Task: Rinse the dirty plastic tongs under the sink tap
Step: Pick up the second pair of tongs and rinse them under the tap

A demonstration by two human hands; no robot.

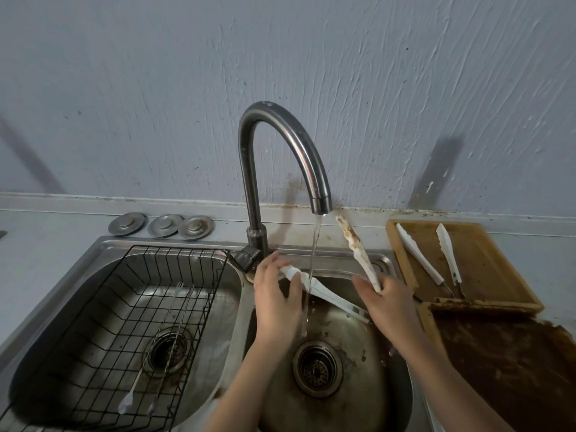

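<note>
Your left hand (276, 294) grips one white arm of tongs (324, 295) under tap (282, 157) water stream, over right sink (339, 366) basin. Your right hand (388, 302) holds hinge end; other arm, brown-stained, points up. Second tongs (436, 255) lie on wooden tray (498, 266) on table.

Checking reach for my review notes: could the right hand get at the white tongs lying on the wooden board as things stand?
Probably not yet. The way to the board tongs looks open and the wooden board lies just right of the right hand, but that hand is shut on the dirty tongs.
</note>
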